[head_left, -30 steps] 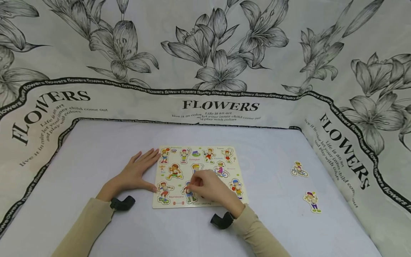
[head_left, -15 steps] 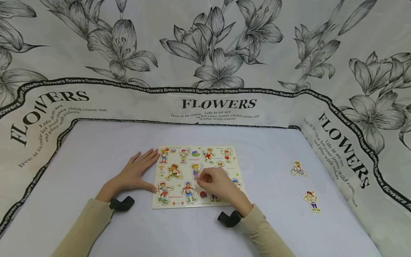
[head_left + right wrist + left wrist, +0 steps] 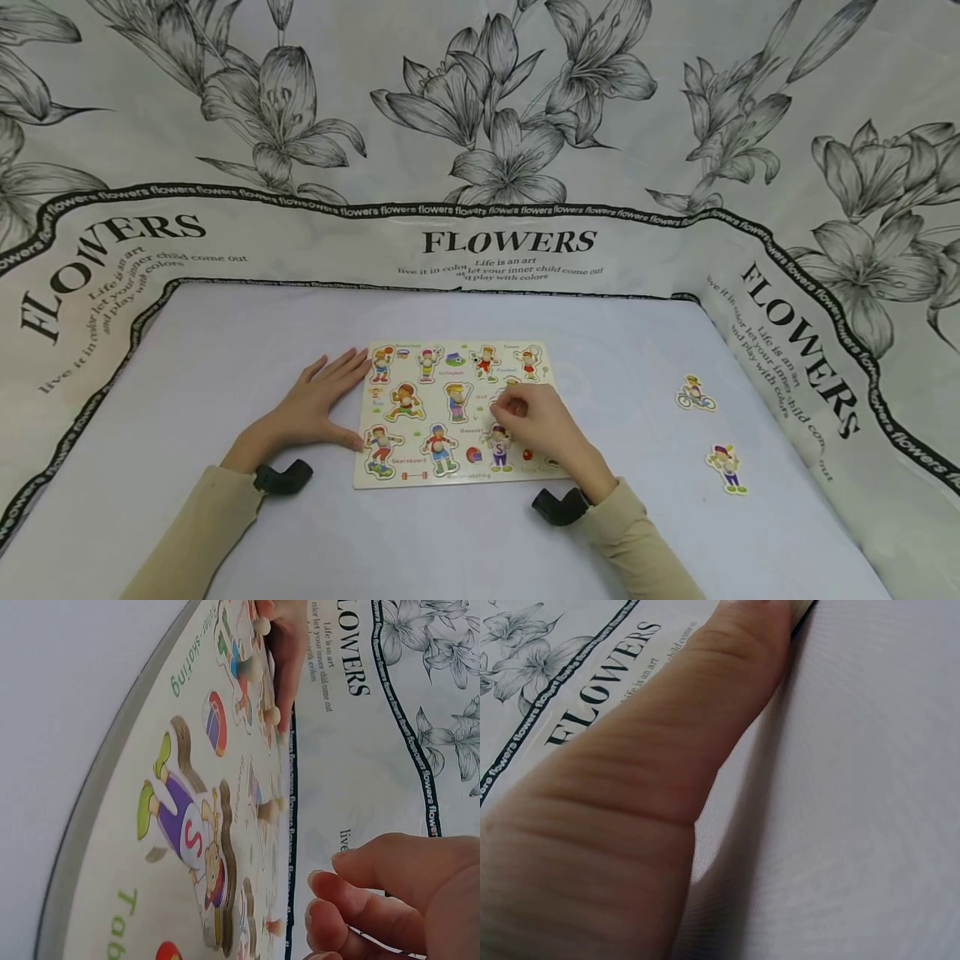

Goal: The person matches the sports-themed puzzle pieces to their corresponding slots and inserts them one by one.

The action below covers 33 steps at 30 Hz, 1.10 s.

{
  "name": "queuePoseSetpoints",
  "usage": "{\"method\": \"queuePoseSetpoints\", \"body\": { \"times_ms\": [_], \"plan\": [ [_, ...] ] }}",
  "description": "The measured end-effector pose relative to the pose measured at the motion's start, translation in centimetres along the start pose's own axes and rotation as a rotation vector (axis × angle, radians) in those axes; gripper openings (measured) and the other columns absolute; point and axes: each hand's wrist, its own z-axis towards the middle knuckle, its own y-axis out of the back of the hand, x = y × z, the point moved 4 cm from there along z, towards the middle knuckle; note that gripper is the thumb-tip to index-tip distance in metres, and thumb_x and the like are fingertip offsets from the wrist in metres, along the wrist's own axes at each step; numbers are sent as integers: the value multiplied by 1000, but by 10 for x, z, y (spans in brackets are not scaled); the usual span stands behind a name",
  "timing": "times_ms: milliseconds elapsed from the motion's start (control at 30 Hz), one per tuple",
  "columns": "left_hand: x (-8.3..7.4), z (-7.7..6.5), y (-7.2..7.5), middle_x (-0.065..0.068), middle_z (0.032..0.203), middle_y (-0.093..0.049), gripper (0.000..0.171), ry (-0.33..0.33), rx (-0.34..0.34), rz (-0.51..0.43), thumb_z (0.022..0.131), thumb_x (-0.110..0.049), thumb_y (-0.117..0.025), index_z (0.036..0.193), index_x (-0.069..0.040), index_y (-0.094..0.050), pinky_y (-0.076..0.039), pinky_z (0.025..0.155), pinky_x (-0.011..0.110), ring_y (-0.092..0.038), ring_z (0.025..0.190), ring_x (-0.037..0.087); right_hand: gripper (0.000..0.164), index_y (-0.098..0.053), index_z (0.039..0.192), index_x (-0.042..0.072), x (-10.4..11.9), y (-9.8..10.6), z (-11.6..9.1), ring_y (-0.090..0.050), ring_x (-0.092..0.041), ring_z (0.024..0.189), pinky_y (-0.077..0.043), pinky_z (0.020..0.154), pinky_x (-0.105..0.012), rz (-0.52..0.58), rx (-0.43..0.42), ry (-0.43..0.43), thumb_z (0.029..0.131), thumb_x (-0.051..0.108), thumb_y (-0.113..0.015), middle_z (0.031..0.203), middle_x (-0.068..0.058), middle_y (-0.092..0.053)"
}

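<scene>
A wooden peg puzzle board with sports figures lies on the table. My left hand lies flat at its left edge, fingers straight, fingertips touching the rim; its thumb fills the left wrist view. My right hand hovers over the board's right side, with fingers loosely curled and nothing visible between thumb and fingertips. Below it shows a sunken recess printed with a figure with an S on its clothing. The roller-skater piece sits in the board. The cyclist slot is partly hidden behind my right hand.
Two loose puzzle pieces lie on the white table to the right: a cyclist and, nearer, a figure in a cap and purple trousers. A flower-printed cloth stands around the table's back and sides.
My right hand has moved from the roller-skater piece rightward across the board, uncovering that piece and the figure with the S. My left hand has stayed at the left edge.
</scene>
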Motion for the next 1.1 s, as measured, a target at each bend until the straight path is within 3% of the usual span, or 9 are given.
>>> {"method": "queuePoseSetpoints", "body": {
  "times_ms": [167,433,1100],
  "plan": [
    [0,0,0,11,165,-15,129,-4,-2,0,62,-77,-75,158,-7,-24,1,119,56,-9,151,33,10,-73,83,11,-12,7,-3,-48,-10,55,-40,49,-22,9,-66,-30,91,17,-72,65,7,-58],
    [0,0,0,11,165,-16,129,-4,-3,5,62,-77,-75,157,-6,-24,1,119,55,-10,151,33,20,-70,79,4,-28,23,-12,-41,-8,44,-33,39,-22,87,-158,-7,96,15,-67,54,6,-50],
    [1,-1,0,11,165,-16,128,-9,-10,6,63,-76,-75,157,-6,-25,1,119,56,-10,151,33,23,-71,78,6,-84,68,-41,-44,-12,53,-35,49,-22,-81,-347,-144,96,17,-65,58,3,-53]
  ]
}}
